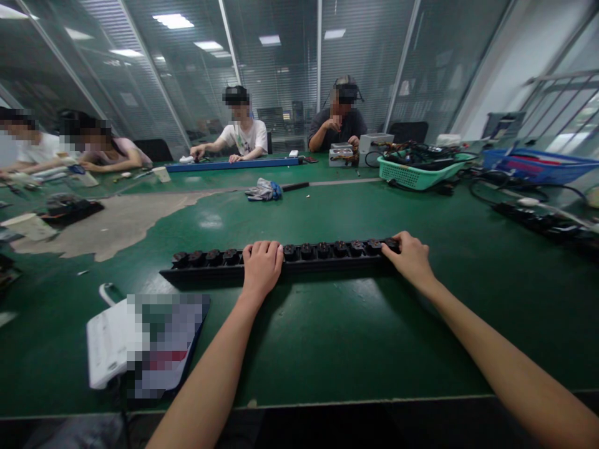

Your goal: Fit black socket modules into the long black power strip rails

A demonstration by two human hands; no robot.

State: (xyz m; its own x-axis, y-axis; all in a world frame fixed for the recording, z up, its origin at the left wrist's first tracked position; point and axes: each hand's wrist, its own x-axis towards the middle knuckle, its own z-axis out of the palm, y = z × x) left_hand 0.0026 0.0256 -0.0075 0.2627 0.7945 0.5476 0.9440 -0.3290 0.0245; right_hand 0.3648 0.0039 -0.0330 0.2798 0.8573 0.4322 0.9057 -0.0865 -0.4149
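A long black power strip (322,265) lies across the green table in front of me, its top side showing a row of several dark round socket inserts. Over the strip, left of its middle, my left hand (262,265) is closed, with the fingers curled across the far edge and covering part of the row. At the strip's right end my right hand (412,259) grips it, thumb on the near side and fingers bent round the far side. The insert under the right fingers is partly hidden.
A white device (110,343) with a cable lies at the near left, beside a partly blurred flat item. Crumpled gloves (264,190) lie farther back. A green basket (416,171) and a blue basket (538,165) stand at right. Several people sit across the table; a long blue bar (234,164) lies there.
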